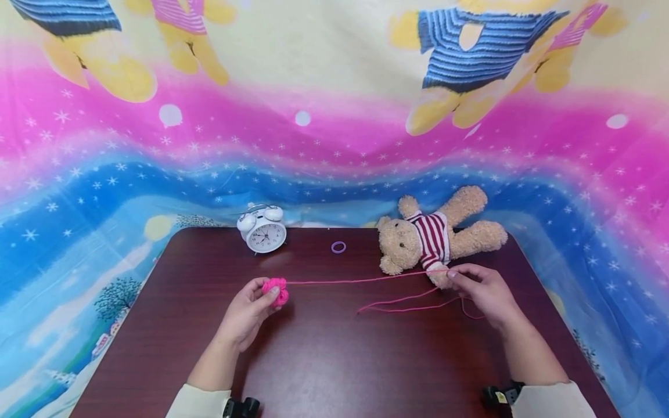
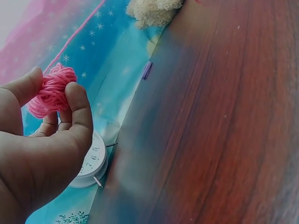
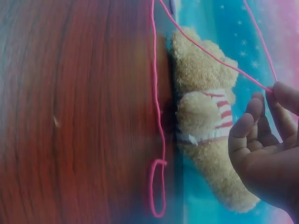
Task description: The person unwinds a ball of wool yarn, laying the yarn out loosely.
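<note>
My left hand pinches a small bundle of pink yarn between thumb and fingers, held up over the table. In the left wrist view the wound strands of the bundle show between the fingertips. A strand of yarn runs nearly straight from the bundle across to my right hand, whose thumb and forefinger pinch it. From there the slack yarn drops to the table in a long bend, with a small loop at its end in the right wrist view.
A teddy bear in a red-and-white striped shirt lies at the back right, close behind my right hand. The white alarm clock stands at the back left. Between them lies a purple ring on the dark wooden table. A printed cloth hangs behind.
</note>
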### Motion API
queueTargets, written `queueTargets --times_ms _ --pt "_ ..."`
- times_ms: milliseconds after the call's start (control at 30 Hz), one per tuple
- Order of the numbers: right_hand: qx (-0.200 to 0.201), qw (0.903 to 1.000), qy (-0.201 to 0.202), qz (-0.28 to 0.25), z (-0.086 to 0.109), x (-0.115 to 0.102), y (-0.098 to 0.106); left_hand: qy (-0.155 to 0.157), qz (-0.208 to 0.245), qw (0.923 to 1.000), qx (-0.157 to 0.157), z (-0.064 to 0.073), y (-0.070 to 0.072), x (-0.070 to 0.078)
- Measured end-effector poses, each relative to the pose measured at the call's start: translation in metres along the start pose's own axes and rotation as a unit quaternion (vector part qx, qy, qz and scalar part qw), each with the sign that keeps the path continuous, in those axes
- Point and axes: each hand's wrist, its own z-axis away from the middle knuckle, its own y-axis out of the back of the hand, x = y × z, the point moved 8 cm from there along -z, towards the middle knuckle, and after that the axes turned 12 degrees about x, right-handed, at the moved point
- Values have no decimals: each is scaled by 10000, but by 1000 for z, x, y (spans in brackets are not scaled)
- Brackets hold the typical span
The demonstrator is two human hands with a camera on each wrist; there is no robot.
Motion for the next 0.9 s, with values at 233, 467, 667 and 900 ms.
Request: queueTargets --times_ms 233,467,667,900 --pt "200 9994 -49 284 -3 8 18 -22 135 9999 77 -1 5 0" --pt "332 9978 -50 571 -5 20 34 -143 318 9994 20 -2 12 0" --pt "394 9960 -30 801 -5 26 46 -73 239 9996 107 -2 18 0" --pt "494 9966 -23 663 -5 34 61 8 286 9992 264 -3 27 0"
